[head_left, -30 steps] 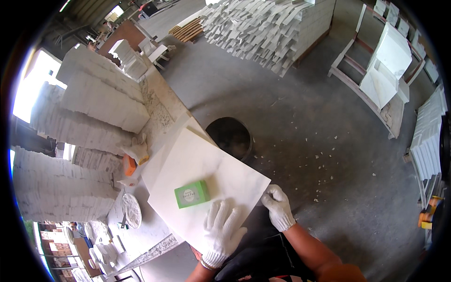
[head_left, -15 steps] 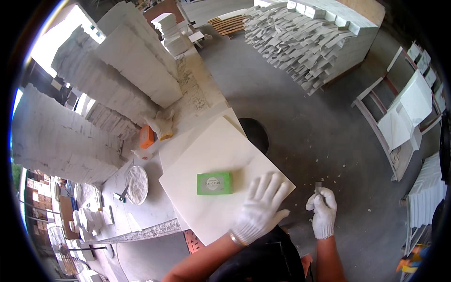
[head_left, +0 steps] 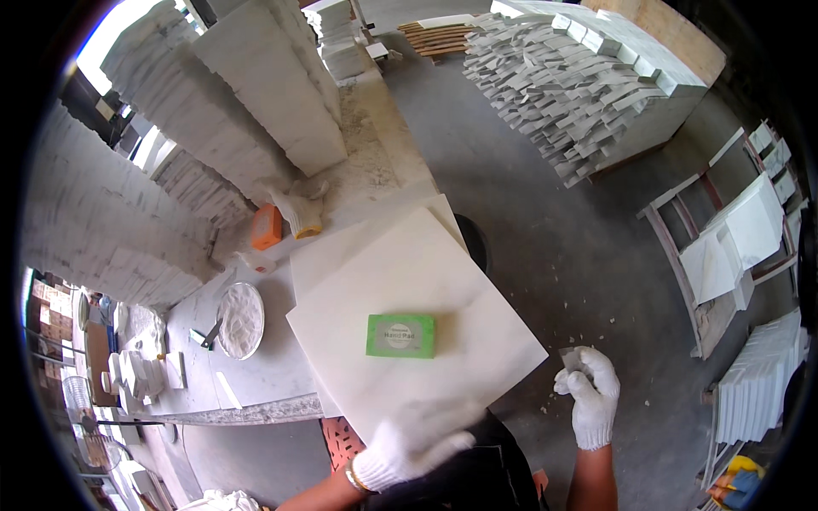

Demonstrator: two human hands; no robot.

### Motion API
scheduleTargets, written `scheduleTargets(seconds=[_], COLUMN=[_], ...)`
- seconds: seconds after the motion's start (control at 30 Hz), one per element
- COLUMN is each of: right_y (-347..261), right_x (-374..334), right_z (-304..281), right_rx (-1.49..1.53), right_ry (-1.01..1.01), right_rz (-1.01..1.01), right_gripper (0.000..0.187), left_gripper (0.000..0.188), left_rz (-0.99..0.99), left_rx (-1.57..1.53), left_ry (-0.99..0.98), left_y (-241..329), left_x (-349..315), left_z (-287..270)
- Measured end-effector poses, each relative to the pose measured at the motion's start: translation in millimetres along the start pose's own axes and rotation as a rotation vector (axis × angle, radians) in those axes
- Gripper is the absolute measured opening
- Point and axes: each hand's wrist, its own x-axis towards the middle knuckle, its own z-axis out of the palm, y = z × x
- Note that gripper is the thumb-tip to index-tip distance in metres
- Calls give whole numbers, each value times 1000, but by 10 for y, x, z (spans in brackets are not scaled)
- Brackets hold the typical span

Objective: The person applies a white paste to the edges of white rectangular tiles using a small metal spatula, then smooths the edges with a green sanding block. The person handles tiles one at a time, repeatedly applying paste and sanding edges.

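Observation:
A white square stone slab lies turned at an angle on another slab, with a green box-shaped hand pad on it. My left hand, in a white knit glove, is over the slab's near edge. Its fingers are blurred but look stretched out, thumb apart, with nothing seen in them. Off the slab's right corner, my gloved right hand pinches a small, thin, flat grey piece, like a scraper blade. My fingers cover its lower part.
On the bench at left stand a bowl of white paste with a putty knife, an orange block and a spare glove. Tall stone stacks rise behind. A black bucket stands beyond the slab; a rack of slabs is at right.
My left hand has swept toward me and left, from the slab's right part to its near edge. The right hand keeps its pinch, the grey piece now tilted more to the left.

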Motion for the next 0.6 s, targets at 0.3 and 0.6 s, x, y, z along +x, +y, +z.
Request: scheduleTargets(seconds=[0.3,0.6], right_y=[-116,-455], right_x=[67,212], right_z=[488,1402], right_rx=[-296,-363], right_ry=[-179,-491], right_rz=[-155,-229], right_gripper=[12,19], left_gripper=[84,64], left_rz=[-87,-136], left_rx=[664,500], left_ry=[257,522], left_y=[-860,-1057], left_x=[287,-74], left_z=[-454,-629])
